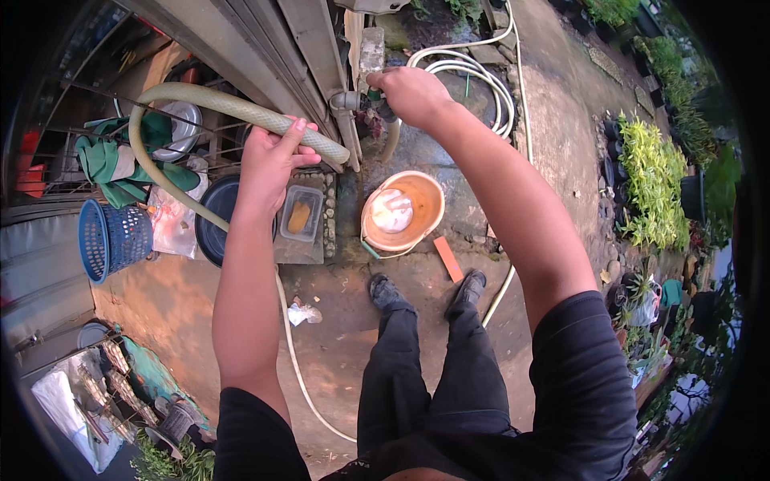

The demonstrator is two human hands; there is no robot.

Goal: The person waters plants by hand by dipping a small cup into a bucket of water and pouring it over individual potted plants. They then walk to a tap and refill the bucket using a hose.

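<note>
My left hand (pixel 277 159) holds a thick, pale braided hose (pixel 198 93) close to its free end. That open end points right, towards the wall pipe, and the hose loops back to the left behind my wrist. My right hand (pixel 415 96) grips the tap (pixel 374 95), whose green part shows beside my fingers. A grey elbow pipe (pixel 344 101) leads into the tap. Below the tap hangs another short length of hose (pixel 391 139); its joint is partly hidden by my hand. An orange bucket (pixel 428 210) stands under my hands with something whitish at its bottom.
A brick-coloured block (pixel 448 258) lies by my feet. Left are a clear plastic tub (pixel 311 195) holding a brown object, a dark basin (pixel 207 198) and a blue basket (pixel 117 237). A coiled hose (pixel 504 102) lies beyond the tap. Potted plants (pixel 649 180) line the right.
</note>
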